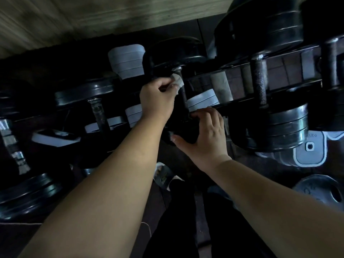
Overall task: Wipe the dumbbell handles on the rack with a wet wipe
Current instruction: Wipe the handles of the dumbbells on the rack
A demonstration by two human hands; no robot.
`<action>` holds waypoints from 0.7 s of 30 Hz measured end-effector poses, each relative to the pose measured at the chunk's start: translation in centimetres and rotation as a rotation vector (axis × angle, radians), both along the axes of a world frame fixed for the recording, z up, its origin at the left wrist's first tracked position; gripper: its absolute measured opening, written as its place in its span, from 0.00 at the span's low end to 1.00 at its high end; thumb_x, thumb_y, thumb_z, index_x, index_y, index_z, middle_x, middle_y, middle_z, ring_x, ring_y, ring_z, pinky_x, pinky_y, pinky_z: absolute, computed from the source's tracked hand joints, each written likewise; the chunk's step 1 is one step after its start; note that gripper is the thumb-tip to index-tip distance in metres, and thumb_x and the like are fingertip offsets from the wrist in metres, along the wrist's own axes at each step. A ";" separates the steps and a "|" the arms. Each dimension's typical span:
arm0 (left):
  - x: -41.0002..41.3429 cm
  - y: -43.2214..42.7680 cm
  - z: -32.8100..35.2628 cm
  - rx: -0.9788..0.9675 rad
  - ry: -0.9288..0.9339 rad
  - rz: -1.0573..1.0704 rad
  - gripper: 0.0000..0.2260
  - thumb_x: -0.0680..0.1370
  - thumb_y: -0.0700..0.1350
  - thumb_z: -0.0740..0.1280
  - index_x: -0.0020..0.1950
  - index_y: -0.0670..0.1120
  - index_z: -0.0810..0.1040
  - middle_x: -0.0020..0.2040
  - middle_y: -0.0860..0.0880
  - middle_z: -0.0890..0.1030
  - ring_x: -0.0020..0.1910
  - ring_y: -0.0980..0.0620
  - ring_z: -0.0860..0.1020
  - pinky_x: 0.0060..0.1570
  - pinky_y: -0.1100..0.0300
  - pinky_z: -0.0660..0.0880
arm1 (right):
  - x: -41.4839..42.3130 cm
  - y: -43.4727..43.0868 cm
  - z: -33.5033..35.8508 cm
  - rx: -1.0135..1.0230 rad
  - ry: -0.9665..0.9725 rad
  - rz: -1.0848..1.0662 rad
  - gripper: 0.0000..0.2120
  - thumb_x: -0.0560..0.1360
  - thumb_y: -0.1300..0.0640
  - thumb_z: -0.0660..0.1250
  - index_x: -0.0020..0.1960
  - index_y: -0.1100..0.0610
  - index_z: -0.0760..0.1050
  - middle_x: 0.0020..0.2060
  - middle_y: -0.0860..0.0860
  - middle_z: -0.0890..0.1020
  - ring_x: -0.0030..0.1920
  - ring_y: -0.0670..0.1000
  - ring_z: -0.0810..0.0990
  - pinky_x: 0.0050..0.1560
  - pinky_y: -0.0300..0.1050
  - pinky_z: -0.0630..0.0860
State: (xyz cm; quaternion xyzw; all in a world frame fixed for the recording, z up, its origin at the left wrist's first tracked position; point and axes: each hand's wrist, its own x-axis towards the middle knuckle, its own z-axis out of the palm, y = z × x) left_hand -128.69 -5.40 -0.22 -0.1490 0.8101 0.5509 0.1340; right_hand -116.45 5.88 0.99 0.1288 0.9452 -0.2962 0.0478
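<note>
Black dumbbells lie across a dark rack. My left hand pinches a crumpled white wet wipe and holds it against the upper end of the middle dumbbell's thin handle. My right hand rests with spread fingers on that dumbbell's near black weight, thumb out to the left. The far weight of this dumbbell sits just above the wipe. Much of the handle is hidden between my hands.
A knurled handle of a larger dumbbell lies to the right and a shiny handle to the left. White plates show on the lower shelf. A grey plate lies on the floor. A wooden wall panel runs behind.
</note>
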 end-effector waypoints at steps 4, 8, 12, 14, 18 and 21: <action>1.4 0.0 -0.4 0.005 0.055 -0.052 0.04 0.77 0.45 0.75 0.44 0.47 0.88 0.36 0.58 0.84 0.37 0.64 0.82 0.41 0.66 0.77 | 0.1 -0.4 -0.1 0.008 -0.007 -0.034 0.38 0.65 0.31 0.70 0.63 0.57 0.72 0.64 0.54 0.74 0.71 0.60 0.68 0.70 0.61 0.68; 2.4 -0.3 -0.8 -0.004 0.048 -0.088 0.04 0.75 0.40 0.76 0.46 0.48 0.89 0.39 0.60 0.84 0.42 0.64 0.83 0.48 0.66 0.79 | 0.2 -0.7 -0.5 0.032 0.019 -0.042 0.38 0.64 0.32 0.72 0.62 0.59 0.73 0.62 0.55 0.75 0.70 0.61 0.69 0.70 0.61 0.67; 0.4 0.3 -1.0 -0.091 0.214 0.015 0.06 0.76 0.41 0.75 0.51 0.48 0.89 0.49 0.52 0.87 0.48 0.58 0.84 0.54 0.62 0.81 | 0.2 -1.2 -0.3 0.040 0.008 -0.048 0.37 0.64 0.32 0.70 0.61 0.57 0.73 0.62 0.55 0.75 0.71 0.61 0.69 0.71 0.60 0.66; -0.4 0.6 -1.0 -0.131 0.277 0.009 0.06 0.76 0.40 0.75 0.51 0.47 0.89 0.51 0.51 0.86 0.50 0.58 0.83 0.54 0.68 0.78 | 0.2 -1.1 -0.2 0.023 -0.002 -0.049 0.36 0.65 0.32 0.70 0.62 0.56 0.72 0.63 0.54 0.75 0.71 0.60 0.68 0.70 0.60 0.67; 1.0 0.3 -1.0 -0.083 0.213 -0.070 0.04 0.75 0.41 0.76 0.48 0.46 0.89 0.47 0.51 0.86 0.48 0.58 0.83 0.54 0.62 0.80 | 0.3 -0.4 -0.3 0.007 0.041 -0.044 0.36 0.64 0.34 0.72 0.61 0.58 0.73 0.61 0.53 0.75 0.69 0.61 0.70 0.69 0.61 0.67; 2.6 -0.6 -1.3 -0.044 0.140 -0.160 0.03 0.73 0.43 0.78 0.46 0.46 0.89 0.43 0.55 0.84 0.43 0.62 0.82 0.50 0.66 0.78 | 0.1 -0.6 -0.6 0.012 0.071 -0.044 0.35 0.64 0.35 0.73 0.60 0.59 0.74 0.61 0.54 0.76 0.68 0.62 0.71 0.69 0.62 0.68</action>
